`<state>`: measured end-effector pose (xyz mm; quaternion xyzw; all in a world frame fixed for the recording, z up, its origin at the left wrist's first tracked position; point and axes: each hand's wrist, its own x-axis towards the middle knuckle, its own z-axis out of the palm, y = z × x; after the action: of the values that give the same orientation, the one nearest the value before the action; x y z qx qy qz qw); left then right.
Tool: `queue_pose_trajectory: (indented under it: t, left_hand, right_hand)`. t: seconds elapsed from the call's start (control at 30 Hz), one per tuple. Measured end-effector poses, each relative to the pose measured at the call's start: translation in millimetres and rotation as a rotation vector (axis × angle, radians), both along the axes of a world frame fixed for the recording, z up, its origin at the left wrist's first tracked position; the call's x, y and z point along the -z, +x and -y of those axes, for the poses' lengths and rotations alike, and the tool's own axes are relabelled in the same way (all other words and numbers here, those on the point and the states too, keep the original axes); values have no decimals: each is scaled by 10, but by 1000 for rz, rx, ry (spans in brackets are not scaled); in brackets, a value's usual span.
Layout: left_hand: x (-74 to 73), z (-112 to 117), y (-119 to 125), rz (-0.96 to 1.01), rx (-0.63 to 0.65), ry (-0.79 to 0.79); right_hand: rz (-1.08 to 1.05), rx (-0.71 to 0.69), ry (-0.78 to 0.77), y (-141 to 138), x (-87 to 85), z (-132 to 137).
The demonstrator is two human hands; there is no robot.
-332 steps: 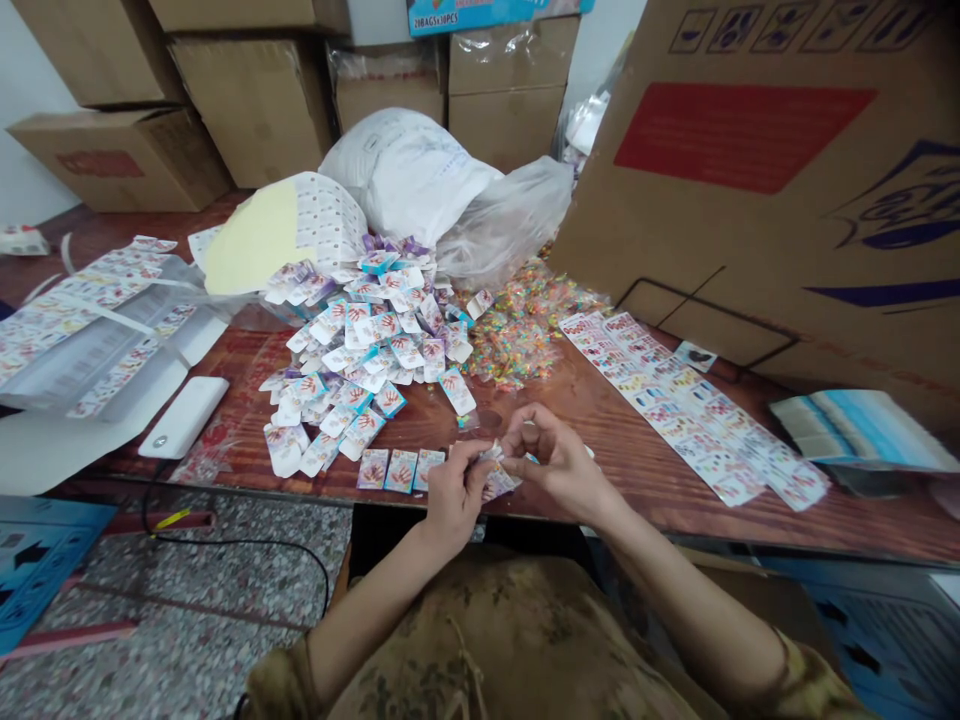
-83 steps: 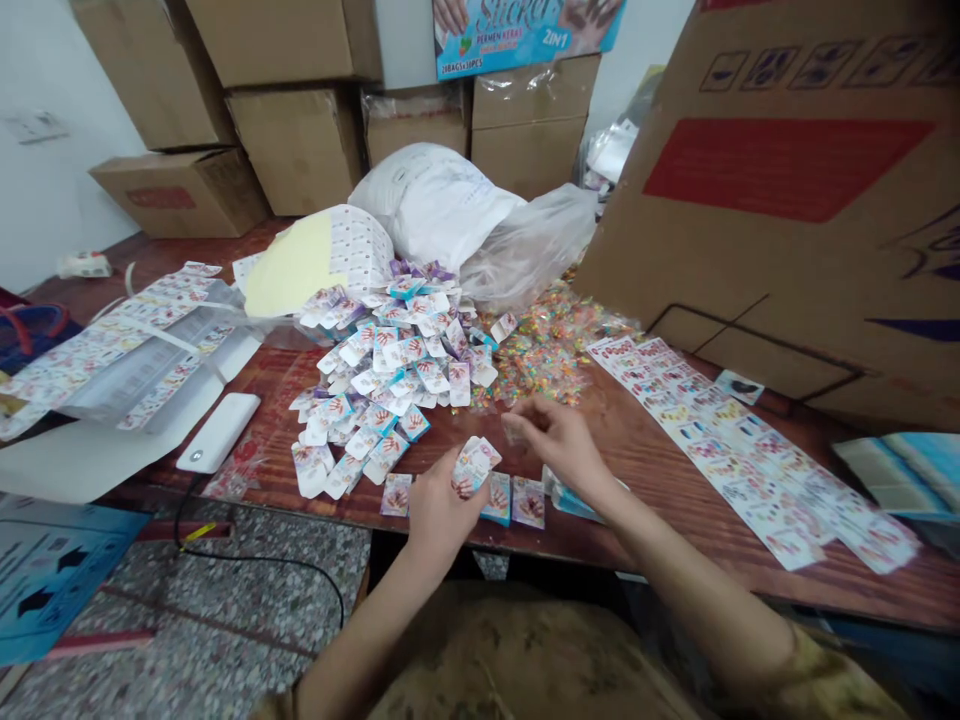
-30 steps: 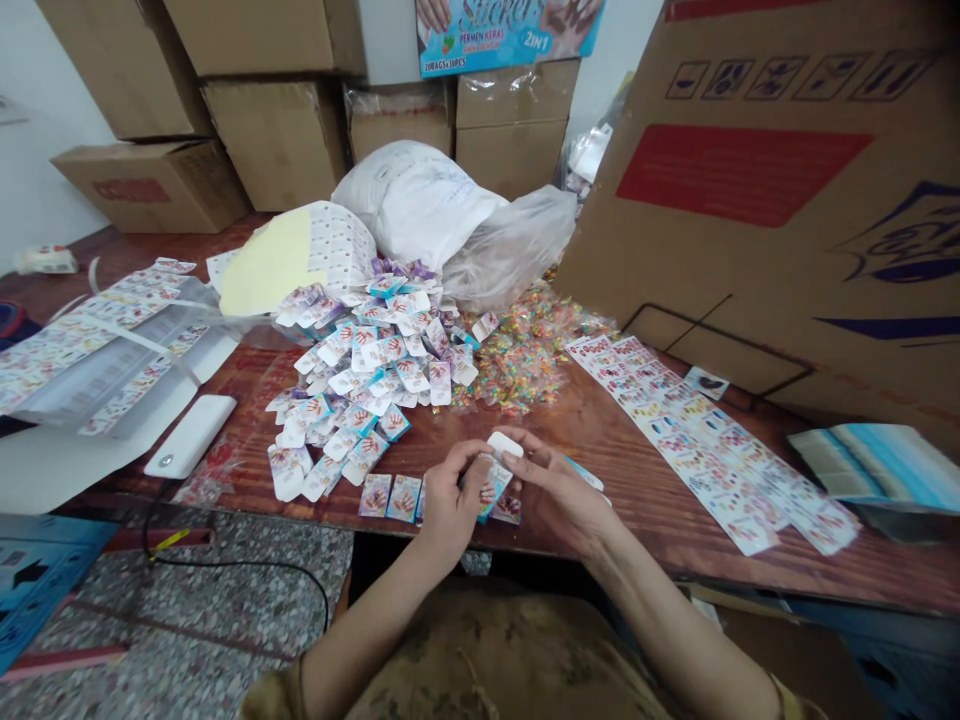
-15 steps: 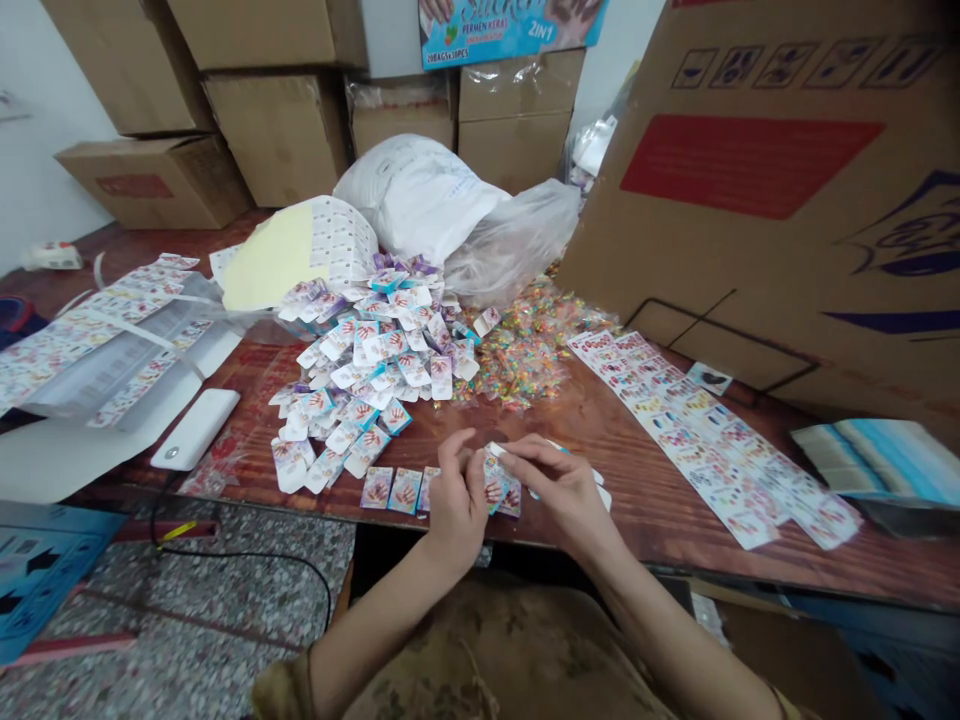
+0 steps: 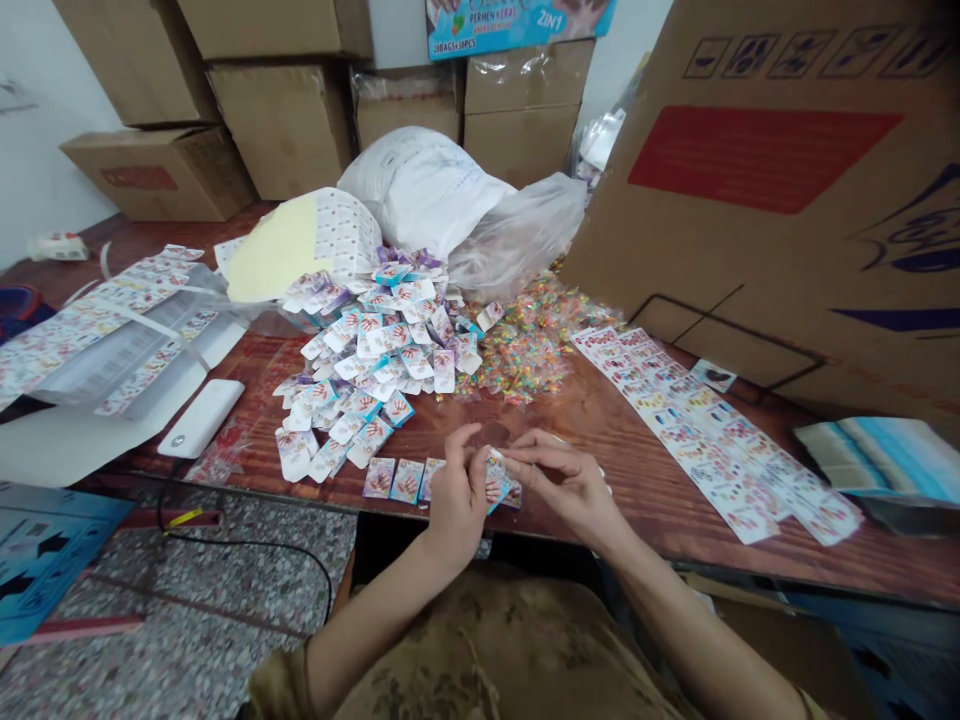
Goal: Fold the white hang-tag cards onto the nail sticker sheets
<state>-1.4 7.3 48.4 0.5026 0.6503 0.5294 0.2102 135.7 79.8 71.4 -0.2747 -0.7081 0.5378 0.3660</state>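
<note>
My left hand (image 5: 458,503) grips a small printed candy box (image 5: 496,482) upright near the table's front edge. My right hand (image 5: 564,483) has its thumb and fingertips pinched at the box's upper end. Beside my left hand, several similar little boxes (image 5: 407,481) lie in a row, partly covered by the hand. Further white flaps show behind my right hand. Beyond my hands is a big heap of small boxes (image 5: 379,335), many with white flaps sticking out. To its right spreads a pile of colourful wrapped candies (image 5: 525,340).
Long sticker sheets (image 5: 682,430) lie at the right, below a large carton (image 5: 757,240). A white power bank (image 5: 201,418) with a cable sits at the left. White sacks (image 5: 420,190) and stacked cartons (image 5: 277,130) stand at the back. A blue-striped stack (image 5: 885,455) is far right.
The white flap that stuck up at the top of the held box is now folded down. My right fingertips have moved slightly lower against it. The camera view has shifted a little.
</note>
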Motion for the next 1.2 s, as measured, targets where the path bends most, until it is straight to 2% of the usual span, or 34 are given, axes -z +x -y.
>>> queue_pose_trajectory:
  t: [0.13, 0.3, 0.4, 0.47, 0.53, 0.63, 0.7, 0.9, 1.03, 1.2]
  left_hand:
    - [-38, 40, 4, 0, -28, -14]
    - [-93, 244, 86, 74, 128, -175]
    - [-102, 368, 10, 63, 147, -213]
    - [-99, 425, -154, 27, 90, -231]
    - [-91, 465, -377, -68, -23, -253]
    - [-53, 502, -668, -291, -176, -385]
    - [1, 514, -753, -431, -192, -487]
    - [173, 501, -660, -792, -216, -600]
    - [183, 488, -615, -888, -195, -613]
    - [228, 500, -643, -930, -226, -579]
  right_hand:
    - [-14, -39, 13, -2, 50, 103]
    - [-7, 53, -108, -32, 155, 197]
    - [37, 64, -161, -64, 183, 211]
    - [54, 83, -69, -73, 166, 202]
    - [88, 167, 102, -62, 123, 167]
    - [167, 293, 319, -11, 50, 35]
    - [203, 308, 399, 23, 31, -112]
    - [386, 167, 506, -33, 177, -618]
    - [597, 84, 522, -292, 248, -832]
    - [856, 165, 475, -765, 220, -1083]
